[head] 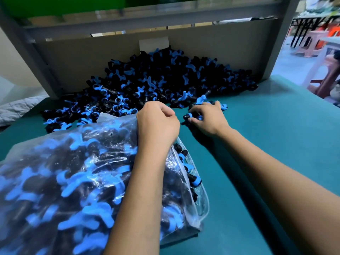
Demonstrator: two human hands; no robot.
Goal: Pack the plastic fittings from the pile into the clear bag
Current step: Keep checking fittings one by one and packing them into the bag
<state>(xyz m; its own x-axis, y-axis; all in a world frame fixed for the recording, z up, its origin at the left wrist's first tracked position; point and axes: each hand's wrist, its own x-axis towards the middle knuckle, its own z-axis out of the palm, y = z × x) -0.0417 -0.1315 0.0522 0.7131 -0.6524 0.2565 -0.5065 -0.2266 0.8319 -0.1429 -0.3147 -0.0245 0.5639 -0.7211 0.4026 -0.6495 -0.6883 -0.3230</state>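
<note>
A big pile of black and blue plastic fittings (161, 80) lies against a cardboard wall at the back of the green table. A clear bag (64, 181), stuffed with the same fittings, lies at the front left. My left hand (158, 122) grips the bag's upper edge with curled fingers, holding its mouth up. To its right, my right hand (206, 118) curls around a few fittings (195, 116) at the pile's near edge; one black end sticks out from my fingers. Several fittings show at the bag's open side (185, 162).
The green table top (266, 144) stretches to the right and front. A cardboard panel (110, 52) in a grey metal frame backs the pile. Pink plastic stools (311, 45) stand on the floor beyond the table's right edge. White plastic sheeting (16, 109) lies at the far left.
</note>
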